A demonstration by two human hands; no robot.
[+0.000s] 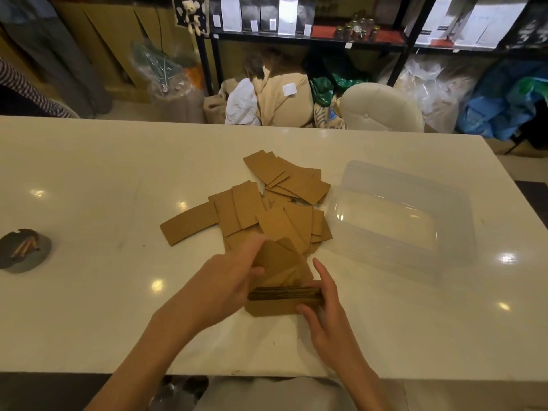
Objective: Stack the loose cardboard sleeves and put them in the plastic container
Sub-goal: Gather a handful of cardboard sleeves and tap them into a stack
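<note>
Several loose brown cardboard sleeves lie in a scattered pile at the middle of the white table. A stack of sleeves stands on edge near the table's front. My right hand grips its right end. My left hand holds a single sleeve tilted just above the stack. The clear plastic container sits to the right of the pile and holds nothing that I can see.
A dark round dish with brown sticks sits at the table's left edge. Behind the table are a cream chair, bags, boxes and black shelving. A person's striped sleeve shows at far left.
</note>
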